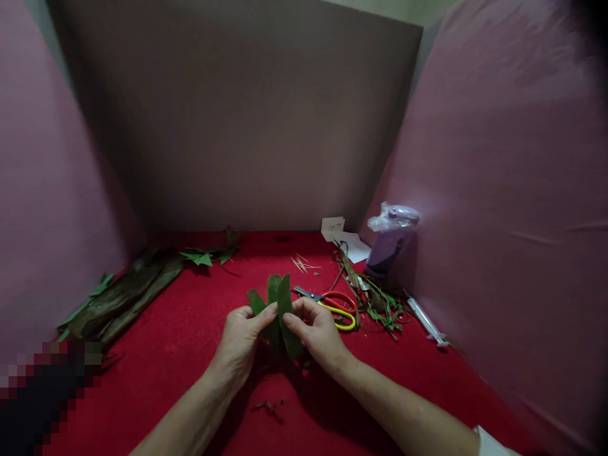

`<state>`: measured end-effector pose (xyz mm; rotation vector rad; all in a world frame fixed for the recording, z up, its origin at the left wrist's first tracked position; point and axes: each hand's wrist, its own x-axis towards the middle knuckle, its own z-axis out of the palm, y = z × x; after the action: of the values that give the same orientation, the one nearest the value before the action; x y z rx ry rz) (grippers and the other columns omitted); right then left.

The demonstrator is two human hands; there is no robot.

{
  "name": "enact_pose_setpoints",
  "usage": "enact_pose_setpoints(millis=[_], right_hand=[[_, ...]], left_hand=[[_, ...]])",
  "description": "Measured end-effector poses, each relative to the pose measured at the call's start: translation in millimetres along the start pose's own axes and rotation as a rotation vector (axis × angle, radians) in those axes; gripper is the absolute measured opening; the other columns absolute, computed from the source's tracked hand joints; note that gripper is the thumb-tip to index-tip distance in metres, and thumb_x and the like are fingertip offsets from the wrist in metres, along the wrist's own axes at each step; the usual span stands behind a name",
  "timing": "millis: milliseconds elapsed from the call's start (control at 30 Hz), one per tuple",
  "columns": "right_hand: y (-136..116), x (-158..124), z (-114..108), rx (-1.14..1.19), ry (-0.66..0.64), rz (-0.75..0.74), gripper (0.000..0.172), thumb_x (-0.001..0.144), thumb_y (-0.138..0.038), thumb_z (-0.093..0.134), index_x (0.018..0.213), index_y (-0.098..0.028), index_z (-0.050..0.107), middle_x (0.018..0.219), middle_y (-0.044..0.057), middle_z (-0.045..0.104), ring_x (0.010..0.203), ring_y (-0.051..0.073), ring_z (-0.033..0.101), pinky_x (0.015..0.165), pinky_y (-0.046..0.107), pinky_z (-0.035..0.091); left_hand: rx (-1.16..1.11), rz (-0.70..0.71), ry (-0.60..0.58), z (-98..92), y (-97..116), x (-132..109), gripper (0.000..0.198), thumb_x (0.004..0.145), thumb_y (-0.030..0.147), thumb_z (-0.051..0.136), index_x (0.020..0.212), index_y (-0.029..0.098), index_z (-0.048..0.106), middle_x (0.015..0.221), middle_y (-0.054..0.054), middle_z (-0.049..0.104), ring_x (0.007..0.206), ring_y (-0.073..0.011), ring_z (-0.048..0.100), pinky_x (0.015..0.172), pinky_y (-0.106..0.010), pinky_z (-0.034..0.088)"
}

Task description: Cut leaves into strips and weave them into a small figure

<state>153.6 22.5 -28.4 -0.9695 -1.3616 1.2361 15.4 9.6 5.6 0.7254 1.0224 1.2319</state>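
Several green leaf strips (286,316) are held upright between my two hands, low over the red cloth (180,342). My left hand (242,335) pinches the strips on the left side, thumb across the front. With thumb and fingers, my right hand (316,329) grips the right-hand strip. Just beyond my right hand lie scissors (338,307) with one red and one yellow handle loop. Small brown scraps (270,408) lie on the cloth below my hands. The lower ends of the strips are partly hidden by my fingers.
Large brown-green leaf sheaths (137,297) lie at the left, with green leaves (198,258) behind. Toothpicks (301,263) and white papers (351,246) lie at the back. On the right are plant stems (382,304), a purple bottle (387,250) and a syringe (427,322). Pink walls (503,221) flank the cloth.
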Motion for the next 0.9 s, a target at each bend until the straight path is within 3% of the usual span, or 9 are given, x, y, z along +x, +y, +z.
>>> enact_pose_setpoints(millis=[300,433,700,900], right_hand=[[-11.2,2.8,2.0,0.213,-0.060,0.104,0.028,0.068,-0.041,0.070,0.069,-0.016,0.057,0.058,-0.005,0.051,0.051,0.008,0.042,0.050,0.020,0.037],[-10.5,3.2,2.4,0.253,-0.067,0.115,0.027,0.067,-0.039,0.070,0.071,-0.015,0.057,0.063,-0.003,0.055,0.055,0.008,0.046,0.055,0.020,0.040],[-7.2,1.7,1.4,0.233,-0.125,0.117,0.030,0.067,-0.040,0.070,0.071,-0.015,0.055,0.065,-0.001,0.059,0.056,0.011,0.053,0.057,0.024,0.043],[-8.6,3.0,1.2,0.197,-0.109,0.119,0.031,0.065,-0.040,0.071,0.066,-0.015,0.053,0.058,-0.004,0.053,0.051,0.008,0.046,0.051,0.021,0.038]], left_hand=[[0.022,0.027,-0.087,-0.3,-0.3,0.0,0.028,0.067,0.035,0.071,0.072,0.009,0.069,0.058,-0.007,0.068,0.049,-0.0144,0.060,0.052,-0.026,0.050],[0.037,0.027,-0.077,-1.1,0.3,2.9,0.027,0.067,0.035,0.071,0.074,0.009,0.068,0.057,-0.005,0.067,0.049,-0.0134,0.058,0.052,-0.025,0.048],[0.061,-0.008,-0.128,-1.6,-1.1,2.7,0.037,0.069,0.047,0.065,0.061,0.011,0.062,0.045,0.001,0.054,0.041,-0.0095,0.049,0.041,-0.020,0.037],[0.082,0.022,-0.139,-2.8,0.6,2.8,0.031,0.063,0.041,0.072,0.067,0.011,0.067,0.051,-0.002,0.061,0.045,-0.0118,0.053,0.045,-0.022,0.039]])
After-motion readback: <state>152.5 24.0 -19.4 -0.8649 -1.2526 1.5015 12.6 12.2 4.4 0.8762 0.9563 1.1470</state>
